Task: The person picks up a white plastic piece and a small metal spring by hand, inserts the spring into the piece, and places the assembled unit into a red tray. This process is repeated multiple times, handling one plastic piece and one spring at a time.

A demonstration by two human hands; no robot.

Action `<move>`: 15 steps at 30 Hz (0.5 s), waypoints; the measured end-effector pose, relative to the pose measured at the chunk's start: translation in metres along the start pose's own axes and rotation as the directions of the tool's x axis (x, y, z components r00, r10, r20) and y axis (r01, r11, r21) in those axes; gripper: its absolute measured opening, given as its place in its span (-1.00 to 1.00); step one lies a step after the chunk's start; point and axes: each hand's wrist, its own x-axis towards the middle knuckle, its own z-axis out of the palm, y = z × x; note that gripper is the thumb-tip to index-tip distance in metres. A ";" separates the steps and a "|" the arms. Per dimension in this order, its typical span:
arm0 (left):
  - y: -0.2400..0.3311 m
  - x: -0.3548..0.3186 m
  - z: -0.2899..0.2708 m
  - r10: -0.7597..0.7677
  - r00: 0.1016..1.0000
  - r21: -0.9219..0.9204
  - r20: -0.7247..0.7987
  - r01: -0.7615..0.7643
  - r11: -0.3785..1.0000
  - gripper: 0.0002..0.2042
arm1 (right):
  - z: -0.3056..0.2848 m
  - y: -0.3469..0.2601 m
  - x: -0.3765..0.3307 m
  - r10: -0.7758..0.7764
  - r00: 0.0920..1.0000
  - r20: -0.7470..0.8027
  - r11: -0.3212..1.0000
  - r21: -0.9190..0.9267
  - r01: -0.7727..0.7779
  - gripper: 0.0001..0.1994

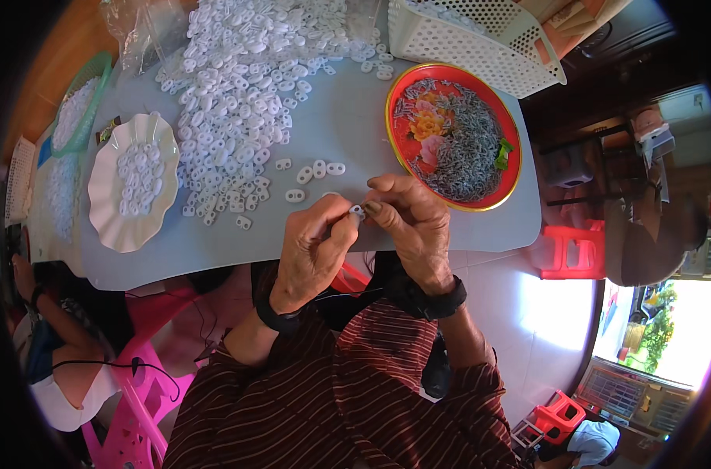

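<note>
Just over the table's front edge, my left hand (316,246) pinches a small white two-holed plastic piece (357,210) between thumb and fingertips. My right hand (414,230) meets it there, its thumb and forefinger closed at the piece's side. Whatever those right fingers hold is too small to make out. Several loose white pieces (295,195) lie just beyond my left hand. Past them spreads a big heap of the same pieces (230,117). Right of my hands, a red round tray (400,144) with a flower print holds many small grey screws (469,168).
A cream scalloped dish (103,195) with white pieces stands left on the grey table (340,117). Behind it is a green basket (97,78); a white perforated basket (480,51) stands at the back right. Another person's arm (66,320) shows at left, near a pink chair (136,391).
</note>
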 end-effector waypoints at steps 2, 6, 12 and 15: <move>-0.003 0.000 0.001 0.034 0.999 0.018 -0.012 -0.034 0.999 -0.87 | 0.000 0.000 0.000 -0.016 1.000 0.001 1.000 -0.007 0.016 -0.75; -0.006 -0.001 0.001 0.026 1.000 0.033 0.001 -0.026 0.999 -0.87 | -0.001 0.000 -0.001 -0.024 1.000 0.014 1.000 -0.016 0.024 -0.76; -0.005 0.000 -0.005 0.069 0.996 0.096 0.060 -0.074 0.993 -0.86 | -0.009 -0.008 0.003 -0.051 0.991 0.120 0.978 -0.194 0.073 -0.85; -0.007 0.000 -0.010 0.055 0.992 0.045 0.113 -0.060 0.997 -0.86 | -0.013 -0.014 0.006 -0.014 0.980 0.198 0.954 -0.292 0.072 -0.90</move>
